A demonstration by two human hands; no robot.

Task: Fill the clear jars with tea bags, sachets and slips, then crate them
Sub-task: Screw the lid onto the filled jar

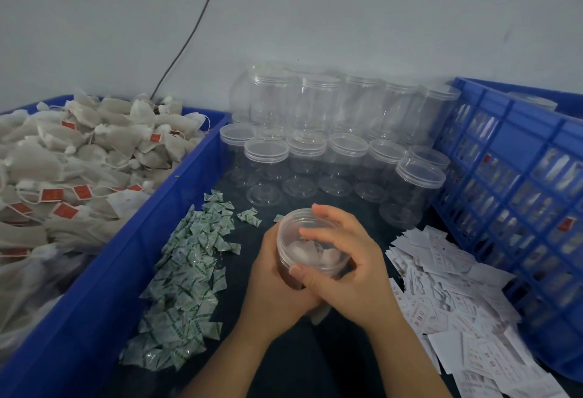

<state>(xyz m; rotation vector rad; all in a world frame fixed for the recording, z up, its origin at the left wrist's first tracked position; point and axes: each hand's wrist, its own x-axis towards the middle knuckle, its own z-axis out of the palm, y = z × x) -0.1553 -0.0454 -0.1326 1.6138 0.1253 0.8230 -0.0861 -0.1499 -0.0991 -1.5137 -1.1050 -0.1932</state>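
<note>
I hold a clear jar above the dark table, low in the middle of the view. My left hand wraps its body from the left and below. My right hand lies over its clear lid, fingers curled on the rim. Tea bags show through the lid. A heap of tea bags with red tags fills the blue bin on the left. Green-and-white sachets lie in a strip beside that bin. White paper slips are piled at the right. The blue lattice crate stands right of them.
Several empty lidded clear jars stand stacked in two tiers against the back wall. Filled jars show through the crate's lattice wall. A black cable runs down the wall behind the tea bag bin.
</note>
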